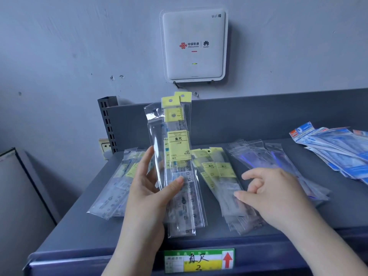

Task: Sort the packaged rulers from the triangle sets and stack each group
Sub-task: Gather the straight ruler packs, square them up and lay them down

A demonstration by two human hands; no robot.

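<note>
Grey shelf (95,232) carries all stock. Taking the shelf label (199,260) as reference: the triangle sets (336,148) lie far right; loose rulers (217,176) just right, long axes running away from it. Left hand (147,198) grasps an upright ruler bundle (177,156) directly above. Right hand (276,196), nearer the loose rulers, hovers over them, fingers loosely curled, holding nothing.
</note>
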